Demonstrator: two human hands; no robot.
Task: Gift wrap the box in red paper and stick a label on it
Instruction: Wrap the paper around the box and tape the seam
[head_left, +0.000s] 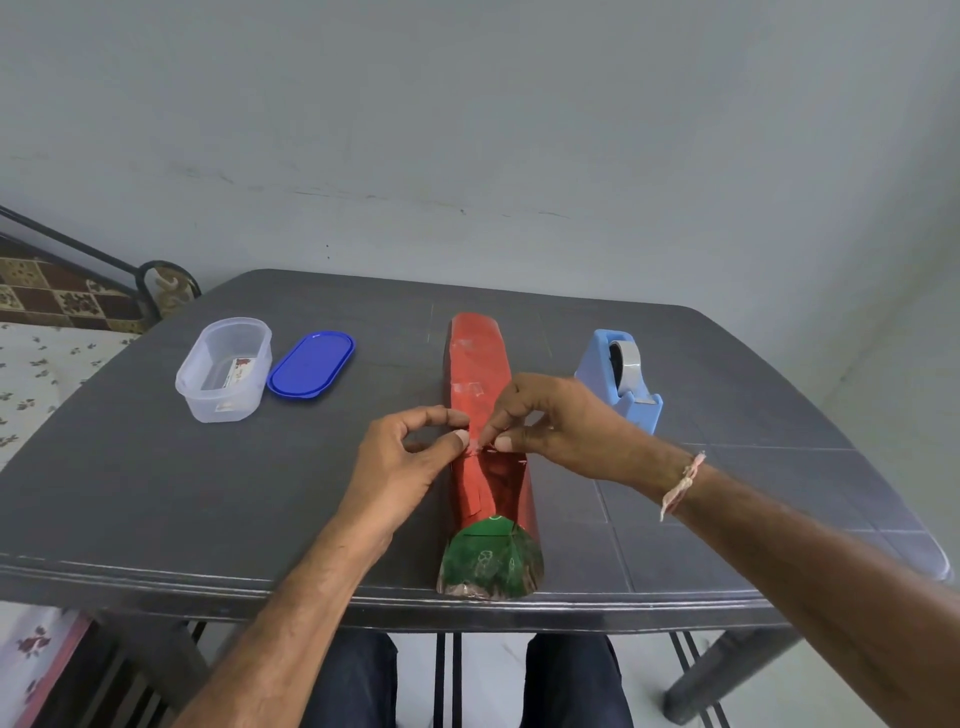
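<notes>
Head view: left hand (400, 457) and right hand (561, 421) pinch tape (477, 448) over box (480, 364).

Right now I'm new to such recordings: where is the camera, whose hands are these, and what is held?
No machine here: one camera worn on a person's head looks down at their bare hands. The left hand and right hand both pinch a small piece of tape at the seam of a long box wrapped in red paper, its near end green. On the dark table stand a clear tub holding a printed slip, a blue lid and a blue tape dispenser.
</notes>
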